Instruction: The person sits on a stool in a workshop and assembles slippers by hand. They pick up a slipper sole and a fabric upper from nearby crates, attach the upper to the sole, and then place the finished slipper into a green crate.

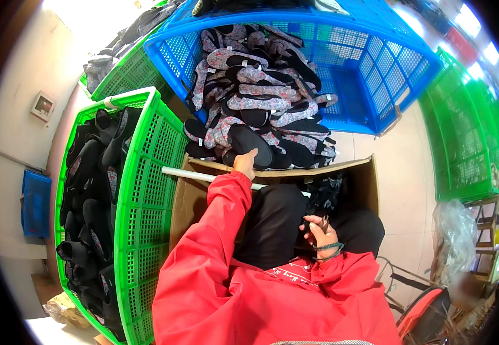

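My left hand (245,163) reaches forward and grips the near end of a slipper (250,145), whose black sole faces up. The slipper lies at the front of a heap of floral-and-black slippers (261,102) that spills from a tipped blue crate (350,123). Over my lap, my right hand (322,234) is closed, with a cord round its wrist. A narrow dark thing shows at its fingers, too small to name. Between my knees stands an open cardboard box (370,181) with dark items inside, partly hidden by my legs.
A green crate (146,230) full of black slippers (94,201) stands at my left. A white rod (195,175) crosses the box's left side. Behind is another loaded green crate (128,72). At right are a green crate (462,132), a plastic bag (455,230) and a red-and-black seat (425,316).
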The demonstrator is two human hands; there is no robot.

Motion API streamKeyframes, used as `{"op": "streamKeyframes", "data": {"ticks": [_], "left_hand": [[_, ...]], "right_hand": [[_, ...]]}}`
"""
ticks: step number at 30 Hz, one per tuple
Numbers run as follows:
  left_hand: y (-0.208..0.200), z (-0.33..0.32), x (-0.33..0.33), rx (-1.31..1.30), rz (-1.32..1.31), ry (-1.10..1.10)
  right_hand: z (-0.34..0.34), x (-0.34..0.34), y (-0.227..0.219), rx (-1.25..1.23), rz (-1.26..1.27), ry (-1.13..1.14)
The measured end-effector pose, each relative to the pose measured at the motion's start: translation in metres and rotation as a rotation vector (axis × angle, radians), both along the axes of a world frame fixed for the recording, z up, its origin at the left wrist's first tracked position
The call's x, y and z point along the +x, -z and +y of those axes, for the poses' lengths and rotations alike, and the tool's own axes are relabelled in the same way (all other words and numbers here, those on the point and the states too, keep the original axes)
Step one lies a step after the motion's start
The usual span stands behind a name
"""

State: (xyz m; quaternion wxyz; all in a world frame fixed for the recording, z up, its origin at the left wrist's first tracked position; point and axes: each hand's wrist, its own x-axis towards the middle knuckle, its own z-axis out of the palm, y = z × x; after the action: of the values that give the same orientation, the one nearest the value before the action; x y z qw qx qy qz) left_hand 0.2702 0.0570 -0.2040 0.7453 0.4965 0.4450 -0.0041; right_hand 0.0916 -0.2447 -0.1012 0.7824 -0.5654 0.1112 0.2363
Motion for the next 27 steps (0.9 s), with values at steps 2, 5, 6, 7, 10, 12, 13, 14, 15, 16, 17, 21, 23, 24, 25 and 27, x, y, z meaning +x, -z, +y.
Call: {"op": "streamKeyframes", "data": {"ticks": [2,5,6,7,10,12,13,14,15,16,17,21,23,24,25,27], "left_hand": [[0.050,0.024,0.014,0.085,0.054,-0.087],[0.070,0.022,0.026,0.269,0.244,-0.176],[0.062,0.004,0.030,0.309,0.327,-0.177],[0.048,-0.003,0.030,0.362,0.404,-0.205],[0.079,0.015,0.029,0.398,0.193,-0.231],[0.086,0.022,0.026,0.346,0.039,-0.256],[0.077,0.011,0.025,0.234,-0.042,-0.236],[0.060,-0.001,0.022,0.129,-0.120,-0.207],[0.048,-0.001,0.016,0.032,-0.198,-0.196],[0.054,0.018,0.009,-0.055,-0.297,-0.285],[0.050,0.028,0.004,0.066,-0.270,-0.317],[-0.032,0.021,-0.043,-0.117,-0.391,-0.053],[-0.091,0.019,-0.076,-0.388,-0.410,0.014],[-0.121,0.013,-0.096,-0.406,-0.418,0.089],[-0.147,0.007,-0.121,-0.421,-0.424,0.166],[-0.179,0.000,-0.169,-0.381,-0.406,0.318]], "right_hand": [[0.006,0.003,-0.004,0.007,0.023,-0.026],[0.006,0.006,0.002,-0.010,0.045,-0.018],[0.001,0.004,0.006,-0.025,0.052,0.011],[0.000,0.005,0.007,-0.024,0.051,0.015],[0.004,0.006,0.008,-0.005,0.046,-0.021],[0.007,0.006,0.006,-0.012,0.037,-0.030],[0.003,0.006,0.006,-0.028,0.046,-0.015],[-0.001,0.006,0.007,-0.036,0.057,0.007],[-0.001,0.005,0.006,-0.034,0.065,0.010],[0.004,0.006,0.003,-0.008,0.056,-0.011],[0.006,0.006,0.002,0.012,0.052,-0.024],[0.000,0.001,0.004,0.065,0.026,-0.003],[-0.001,0.000,0.002,0.075,0.006,-0.014],[-0.001,0.000,0.003,0.074,0.003,-0.009],[-0.004,-0.002,0.006,0.089,-0.010,-0.024],[-0.001,-0.004,0.001,0.136,-0.050,-0.014]]}}
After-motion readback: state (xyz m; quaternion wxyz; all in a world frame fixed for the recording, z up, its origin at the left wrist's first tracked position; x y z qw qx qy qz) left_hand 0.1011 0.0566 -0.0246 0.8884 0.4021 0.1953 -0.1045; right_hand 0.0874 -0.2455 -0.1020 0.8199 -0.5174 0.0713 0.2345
